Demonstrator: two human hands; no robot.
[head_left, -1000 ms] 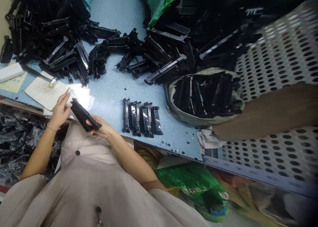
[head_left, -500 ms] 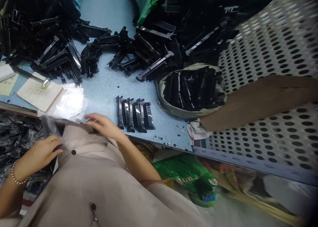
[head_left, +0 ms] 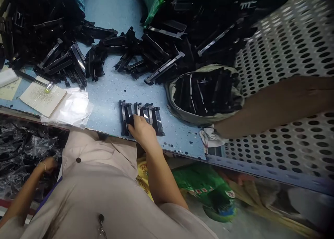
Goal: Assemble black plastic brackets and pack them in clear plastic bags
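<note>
A short row of black plastic parts [head_left: 158,122], narrow strips with clip-like ends and shiny faces, lies near the front edge of the blue table. My right hand [head_left: 144,131] reaches over the row, its fingers closed on one black plastic part [head_left: 129,110] toward the left; the hand covers much of that part and its neighbour. Low at the left, my left hand [head_left: 49,164] is down at a heap of clear-bagged black parts [head_left: 31,145]. Its fingers are in shadow, and whether it holds anything does not show.
Loose black parts [head_left: 62,61] pile along the back. A cloth-rimmed sack [head_left: 182,118] of similar parts stands right, beside a perforated metal panel [head_left: 281,141] and brown tube-like form [head_left: 261,113]. Clear plastic bags [head_left: 75,110] and a brush [head_left: 48,87] on a board [head_left: 39,99] lie left.
My left hand has gone down and left to the bagged heap, without the blurred bagged item in view. My right hand has moved right from the bags onto the row, where a gap has appeared.
</note>
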